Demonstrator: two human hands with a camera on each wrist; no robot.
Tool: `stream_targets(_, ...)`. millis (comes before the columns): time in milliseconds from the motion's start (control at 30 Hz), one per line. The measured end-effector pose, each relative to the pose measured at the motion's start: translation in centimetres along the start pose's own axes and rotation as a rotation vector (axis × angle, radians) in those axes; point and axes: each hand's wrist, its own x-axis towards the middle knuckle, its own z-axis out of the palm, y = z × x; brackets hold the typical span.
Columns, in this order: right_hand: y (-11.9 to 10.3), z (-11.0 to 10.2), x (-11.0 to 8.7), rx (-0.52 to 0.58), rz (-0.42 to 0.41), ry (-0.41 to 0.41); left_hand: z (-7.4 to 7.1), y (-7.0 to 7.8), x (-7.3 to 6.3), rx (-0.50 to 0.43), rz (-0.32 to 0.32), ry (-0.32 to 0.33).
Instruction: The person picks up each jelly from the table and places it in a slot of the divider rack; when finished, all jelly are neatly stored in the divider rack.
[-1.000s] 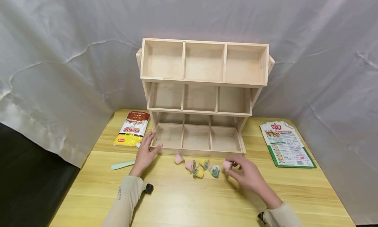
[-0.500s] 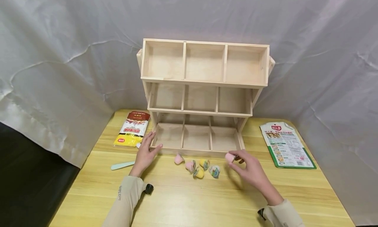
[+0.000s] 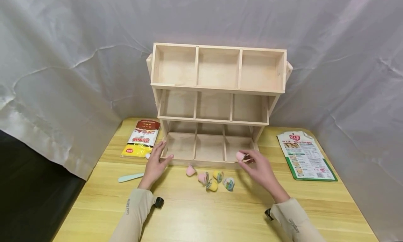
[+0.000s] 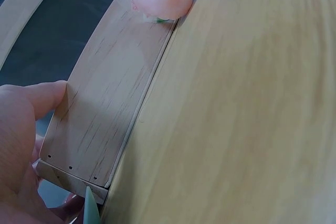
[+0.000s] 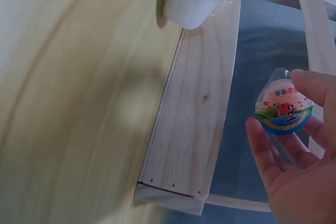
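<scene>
A three-tier wooden rack (image 3: 217, 90) with divided compartments stands before me. My left hand (image 3: 155, 166) grips its lower left front corner, the thumb on the front board's top edge in the left wrist view. My right hand (image 3: 260, 168) pinches a pink jelly cup (image 3: 240, 156) between thumb and fingers, over the front edge of the bottom right compartment. In the right wrist view that cup's printed lid faces the camera. Several more jelly cups lie in front of the rack, among them a pink one (image 3: 190, 170), a yellow one (image 3: 212, 185) and a white one (image 3: 228, 183).
A red, white and yellow food packet (image 3: 141, 137) lies left of the rack. A pale green flat handle (image 3: 130, 177) pokes out beside my left wrist. On the right lies a white and green pouch (image 3: 306, 154). Grey curtains (image 3: 78, 77) surround the wooden table (image 3: 195, 214).
My right hand has lifted the pink jelly cup from beside the white one and carried it forward to the bottom right compartment. My left hand has stayed at the rack's corner.
</scene>
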Motion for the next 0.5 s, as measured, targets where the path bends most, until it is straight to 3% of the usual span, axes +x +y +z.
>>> stream_targets(267, 1.1, 1.2, 2.7, 0.049, 0.113, 0.006, -0.1, 0.1, 0.0, 0.010, -0.001, 0.007)
stream_targets(500, 1.8, 2.1, 4.6, 0.082, 0.109, 0.060, 0.1, 0.0, 0.0, 0.016, -0.004, 0.003)
